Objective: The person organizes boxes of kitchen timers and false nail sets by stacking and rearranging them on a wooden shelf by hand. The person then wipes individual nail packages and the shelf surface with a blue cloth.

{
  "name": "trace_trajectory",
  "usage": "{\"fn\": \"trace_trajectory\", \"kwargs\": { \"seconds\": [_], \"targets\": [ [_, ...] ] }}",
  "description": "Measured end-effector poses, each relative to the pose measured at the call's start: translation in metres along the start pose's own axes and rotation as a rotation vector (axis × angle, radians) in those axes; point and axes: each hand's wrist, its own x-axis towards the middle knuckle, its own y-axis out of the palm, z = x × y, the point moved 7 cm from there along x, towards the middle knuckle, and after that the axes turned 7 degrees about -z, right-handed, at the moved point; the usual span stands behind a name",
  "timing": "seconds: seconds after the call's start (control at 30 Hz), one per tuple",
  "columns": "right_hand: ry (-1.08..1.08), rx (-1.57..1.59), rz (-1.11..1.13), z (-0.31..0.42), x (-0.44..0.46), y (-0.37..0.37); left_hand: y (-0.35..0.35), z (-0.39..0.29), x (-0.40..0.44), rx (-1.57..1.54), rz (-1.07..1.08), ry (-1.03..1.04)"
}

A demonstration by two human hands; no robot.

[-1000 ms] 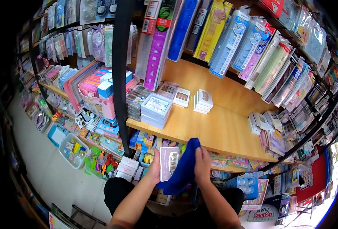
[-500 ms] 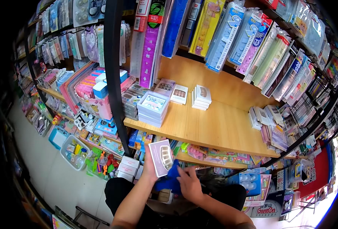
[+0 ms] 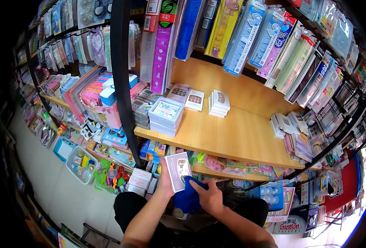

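Observation:
My left hand (image 3: 164,180) grips a small mauve and white box (image 3: 177,167) with a clear window, tilted up in front of my lap. The window shows glare, so its contents are hard to make out. My right hand (image 3: 209,196) is closed on a blue cloth (image 3: 189,197), its fingers pressing the upper part against the box's lower right face. The rest of the cloth hangs below the box. Ahead is a wooden shelf (image 3: 232,138) with a stack of white boxes (image 3: 165,115) at its left and a small stack of windowed boxes (image 3: 219,103) further back.
A black shelf post (image 3: 123,82) rises at the left. Packaged rulers (image 3: 240,39) hang above the shelf. More boxes (image 3: 288,124) lie at its right end. A clear plastic bin (image 3: 81,165) stands on the floor at left, near white cartons (image 3: 139,182).
The blue cloth has moved up onto the box's face and now covers part of its window. My right hand has shifted slightly right, and the box has moved slightly right.

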Motion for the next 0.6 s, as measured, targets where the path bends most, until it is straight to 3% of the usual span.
{"fn": "trace_trajectory", "kwargs": {
  "seconds": [0.03, 0.23, 0.27, 0.47, 0.6],
  "targets": [
    [-0.002, 0.046, -0.041, -0.002, 0.000, -0.006, -0.002, 0.004, 0.001, 0.028, -0.013, -0.020],
    [0.492, 0.553, -0.173, -0.034, -0.002, -0.011, 0.008, 0.006, -0.006, -0.034, 0.018, -0.109],
    [0.593, 0.767, -0.158, -0.036, -0.004, 0.000, 0.008, 0.007, -0.007, -0.018, 0.007, -0.102],
    [0.544, 0.836, 0.003, -0.019, -0.011, 0.021, 0.007, 0.006, -0.009, 0.097, 0.009, 0.025],
    [0.648, 0.956, 0.027, -0.027, -0.015, 0.027, -0.003, 0.005, -0.011, 0.261, -0.157, 0.103]
  ]
}}
